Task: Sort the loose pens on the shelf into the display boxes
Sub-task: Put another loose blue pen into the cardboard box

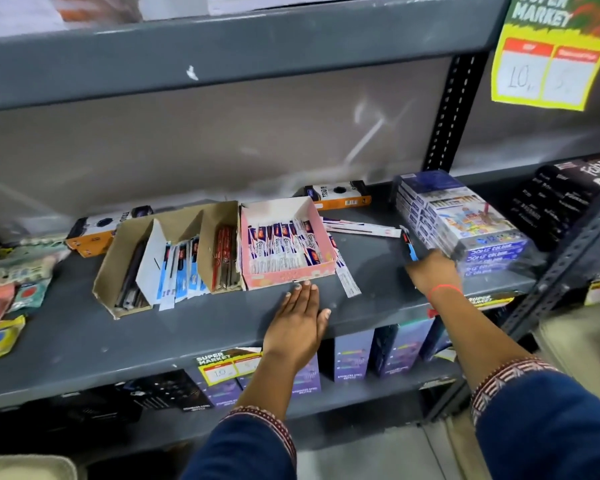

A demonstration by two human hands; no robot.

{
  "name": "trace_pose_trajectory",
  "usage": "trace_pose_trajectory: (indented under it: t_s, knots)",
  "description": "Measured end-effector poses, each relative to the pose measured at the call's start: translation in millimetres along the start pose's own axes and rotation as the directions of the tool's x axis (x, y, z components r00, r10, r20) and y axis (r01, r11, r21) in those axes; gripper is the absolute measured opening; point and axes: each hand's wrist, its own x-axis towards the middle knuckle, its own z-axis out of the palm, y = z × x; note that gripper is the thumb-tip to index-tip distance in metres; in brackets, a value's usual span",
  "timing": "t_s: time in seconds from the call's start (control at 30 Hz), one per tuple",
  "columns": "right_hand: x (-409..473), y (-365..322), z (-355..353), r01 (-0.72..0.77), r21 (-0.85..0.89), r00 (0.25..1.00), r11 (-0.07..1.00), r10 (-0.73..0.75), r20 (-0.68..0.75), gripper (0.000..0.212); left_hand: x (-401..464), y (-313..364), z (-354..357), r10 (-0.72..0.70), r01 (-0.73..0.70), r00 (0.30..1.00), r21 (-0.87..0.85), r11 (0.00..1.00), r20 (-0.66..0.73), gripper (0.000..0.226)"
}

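A person sorts pens on a grey shop shelf (pixel 84 334), seen from the head camera. The left hand (pixel 298 320) lies flat and spread, holding nothing, its fingertips just touching the front wall of the pink box (pixel 284 275), which already carries a row of packed pens. The right hand (pixel 430 275) reaches to the right and appears to be pinched on a blue-and-black pen (pixel 409 245) — the picture is blurred there, so the grip cannot be told for sure.

The step in hand looks like gathering the strays: loose pens (pixel 361 229) lie on the shelf just behind and to the right of the pink box, and one more packet (pixel 349 282) hangs off its front right corner. The next move likely calls for carrying the picked pen leftward and dropping it in line with its kind, while the left hand steadies the box.

To the left stands a brown cardboard box (pixel 118 271) split by dividers, with dark, blue and red pens in separate bays. A wrapped stack of colour-pencil packs (pixel 465 216) sits right against the reaching hand — it crowds the pickup. Orange boxes (pixel 340 199) lie at the back, and small packets (pixel 11 289) clutter the far left.
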Motion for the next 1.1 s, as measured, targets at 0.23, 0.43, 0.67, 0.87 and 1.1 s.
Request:
trace_pose_trajectory:
  t_s: [0.23,0.43,0.67,0.87,1.1]
  knots:
    - [-15.1,15.1,-22.9,-0.029,0.073,0.998,0.997,0.033,-0.055,0.018,-0.8,3.7,-7.5,0.0,0.0,1.0,0.021,1.0,-0.004,0.056]
    - [-47.9,7.8,-16.0,-0.067,0.789,0.998,0.61,0.023,0.066,0.033,-2.4,2.9,-8.7,0.024,-0.024,1.0,0.051,0.998,-0.015,0.056]
    - [-84.8,-7.2,19.9,-0.25,0.924,0.946,0.291,-0.13,0.297,0.03,-2.0,0.4,-6.7,0.047,-0.046,0.999,0.057,0.997,-0.018,0.057]
    - [-90.7,-18.7,26.7,-0.308,0.928,0.925,0.209,-0.16,0.343,0.028,0.1,-0.9,-1.4,0.053,-0.05,0.997,0.061,0.997,-0.047,0.057]
    - [-91.3,-24.0,24.0,-0.315,0.925,0.909,0.212,-0.213,0.358,0.026,1.2,-3.1,1.1,0.049,-0.043,0.996,0.076,0.996,-0.074,0.057]
